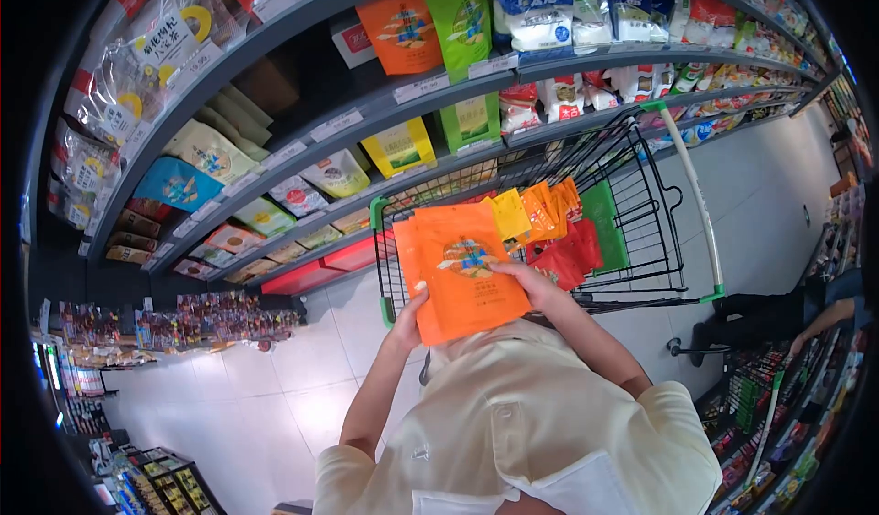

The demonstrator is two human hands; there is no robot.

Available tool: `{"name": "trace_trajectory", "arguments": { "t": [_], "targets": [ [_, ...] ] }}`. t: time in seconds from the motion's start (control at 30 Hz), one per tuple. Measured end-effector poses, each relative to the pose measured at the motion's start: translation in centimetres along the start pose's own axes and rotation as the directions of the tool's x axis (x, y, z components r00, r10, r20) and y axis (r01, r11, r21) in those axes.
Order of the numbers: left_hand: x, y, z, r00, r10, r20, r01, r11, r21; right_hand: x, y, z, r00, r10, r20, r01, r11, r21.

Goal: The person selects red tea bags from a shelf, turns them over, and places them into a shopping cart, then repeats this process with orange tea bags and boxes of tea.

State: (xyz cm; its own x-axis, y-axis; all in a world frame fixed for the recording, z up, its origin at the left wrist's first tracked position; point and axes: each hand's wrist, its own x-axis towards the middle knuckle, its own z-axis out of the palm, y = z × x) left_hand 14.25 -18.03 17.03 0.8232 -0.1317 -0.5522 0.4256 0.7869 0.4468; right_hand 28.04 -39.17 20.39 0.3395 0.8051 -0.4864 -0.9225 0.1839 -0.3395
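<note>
Two or more orange pouches (462, 300), stacked face up with a blue and gold print, are held in front of my body. My left hand (412, 321) grips their left edge, thumb on top. On the right side, my right hand (524, 281) is closed on them with its thumb across the front. Just beyond them stands a wire shopping cart (655, 240) with green corners. Inside it lie yellow pouches (510, 213), smaller orange packets (548, 211) and red packets (572, 251), near a green panel (606, 227).
Curved shelves (302, 121) with bagged goods and price tags run along the far side. The cart's handle (691, 190) is at the right. A person in dark clothes (760, 318) stands beside another cart (755, 396) at lower right. Hanging packets (220, 318) are at left, above a tiled floor (256, 414).
</note>
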Motion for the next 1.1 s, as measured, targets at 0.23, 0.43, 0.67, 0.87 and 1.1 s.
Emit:
{"name": "trace_trajectory", "arguments": {
  "t": [0.23, 0.43, 0.67, 0.87, 1.1],
  "targets": [
    [-0.3, 5.0, 3.5, 0.989, 0.146, 0.032, -0.148, 0.984, 0.102, -0.9, -4.3, 2.5, 0.976, -0.215, -0.034, 0.213, 0.975, -0.070],
    [-0.4, 7.3, 8.3, 0.973, 0.224, 0.056, -0.231, 0.949, 0.216, -2.6, -7.8, 6.3, 0.847, -0.531, -0.013, 0.495, 0.798, -0.343],
    [-0.2, 6.6, 10.9, 0.972, 0.235, 0.031, -0.230, 0.903, 0.364, -3.3, -7.9, 4.9, 0.786, -0.617, -0.048, 0.516, 0.696, -0.500],
    [-0.2, 6.8, 11.1, 0.959, 0.279, 0.045, -0.273, 0.876, 0.397, -4.2, -8.8, 4.9, 0.802, -0.594, -0.071, 0.553, 0.781, -0.289],
    [0.0, 7.0, 10.7, 0.956, 0.279, 0.089, -0.290, 0.867, 0.405, -5.5, -9.4, 5.3, 0.856, -0.506, -0.106, 0.505, 0.862, -0.041]
  ]
}}
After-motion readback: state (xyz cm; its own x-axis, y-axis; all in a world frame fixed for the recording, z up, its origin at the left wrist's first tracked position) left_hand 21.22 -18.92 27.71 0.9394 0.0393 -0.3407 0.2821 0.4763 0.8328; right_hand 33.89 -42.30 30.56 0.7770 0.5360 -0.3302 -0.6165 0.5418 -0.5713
